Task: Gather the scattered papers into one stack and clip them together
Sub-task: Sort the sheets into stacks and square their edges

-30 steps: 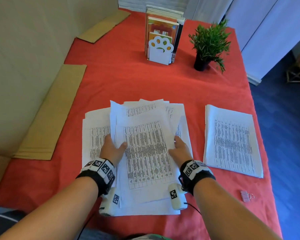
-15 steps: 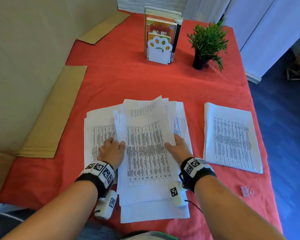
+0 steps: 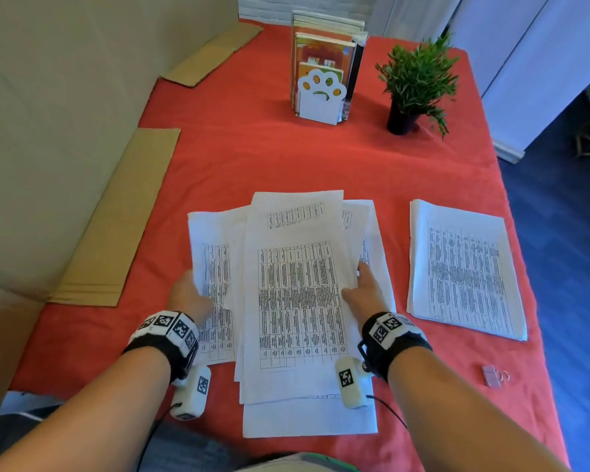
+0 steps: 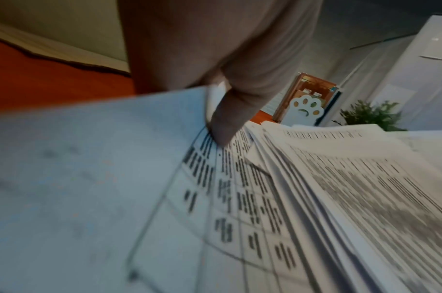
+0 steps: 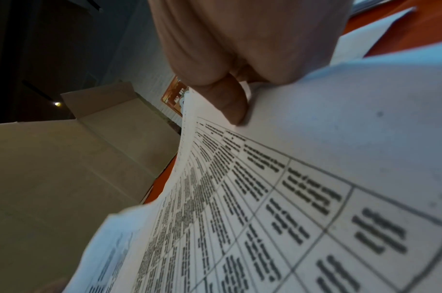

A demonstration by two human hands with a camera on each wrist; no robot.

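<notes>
Head view: your loose papers (image 3: 297, 301) sit mid-table, near edge.
Left hand (image 3: 188, 294): thumb (image 4: 227, 119) on top, pinching their left edge.
Right hand (image 3: 365, 291): pinching the right edge.
Binder clip (image 3: 491, 375): near right, untouched.

Bright head view (wrist views dim, blurred).

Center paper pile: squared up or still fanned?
Fanned. The center pile shows offset edges and skewed sheets between the left hand and right hand.
</notes>
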